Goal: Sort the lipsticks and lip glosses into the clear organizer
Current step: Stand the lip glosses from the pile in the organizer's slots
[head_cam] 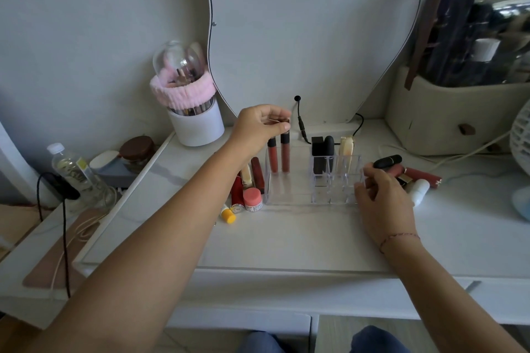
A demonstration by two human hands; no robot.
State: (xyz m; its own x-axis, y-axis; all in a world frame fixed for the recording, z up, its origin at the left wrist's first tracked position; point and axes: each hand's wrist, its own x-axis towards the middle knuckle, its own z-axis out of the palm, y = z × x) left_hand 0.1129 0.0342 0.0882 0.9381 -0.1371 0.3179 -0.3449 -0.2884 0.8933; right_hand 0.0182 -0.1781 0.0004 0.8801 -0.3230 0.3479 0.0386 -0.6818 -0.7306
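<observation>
Left hand [258, 126] pinched the cap of a likely light, slick lip gloss [285, 155]; right hand [384, 198] rested relaxed against the clear organizer [286, 196].

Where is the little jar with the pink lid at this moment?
Head view: the pink-lidded jar stands on the table at the clear organizer's front-left corner, with a red lipstick on its left and a yellow-capped tube nearer the camera.

L hand [258, 127] w/ gloss [285, 155] in organizer [298, 201], R hand [384, 200] beside
</observation>
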